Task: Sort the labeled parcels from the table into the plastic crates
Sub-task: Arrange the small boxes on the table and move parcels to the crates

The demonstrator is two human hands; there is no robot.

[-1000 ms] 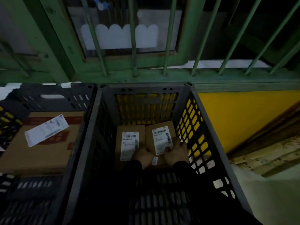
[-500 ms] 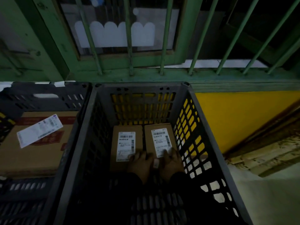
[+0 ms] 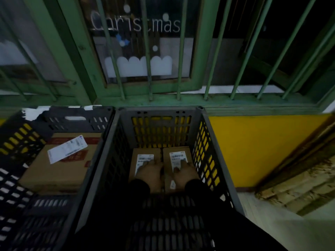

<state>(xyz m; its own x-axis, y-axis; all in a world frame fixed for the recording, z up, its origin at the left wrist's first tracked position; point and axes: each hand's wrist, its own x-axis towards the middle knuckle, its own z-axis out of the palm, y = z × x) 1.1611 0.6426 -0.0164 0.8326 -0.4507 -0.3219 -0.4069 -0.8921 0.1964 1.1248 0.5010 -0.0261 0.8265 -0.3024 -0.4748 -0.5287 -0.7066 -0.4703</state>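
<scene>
Two small brown parcels with white barcode labels lie side by side on the floor of the dark grey plastic crate (image 3: 205,120) in front of me. My left hand (image 3: 150,172) rests flat on the left parcel (image 3: 145,153), fingers spread over its label. My right hand (image 3: 184,172) lies flat on the right parcel (image 3: 178,153) the same way. Both dark sleeves reach down into the crate. A second dark crate (image 3: 76,120) stands to the left and holds a large cardboard box (image 3: 59,169) with a loose white label (image 3: 68,148) on top.
A green window frame with vertical bars (image 3: 148,69) rises right behind the crates, above a green sill. A yellow wall panel (image 3: 253,147) is to the right of the middle crate. Pale floor and a worn wooden edge (image 3: 299,183) lie at the right.
Both hands have slid forward from the parcels' near edge onto their tops, fingers now flat over the labels. My head has tilted up, showing more of the window.
</scene>
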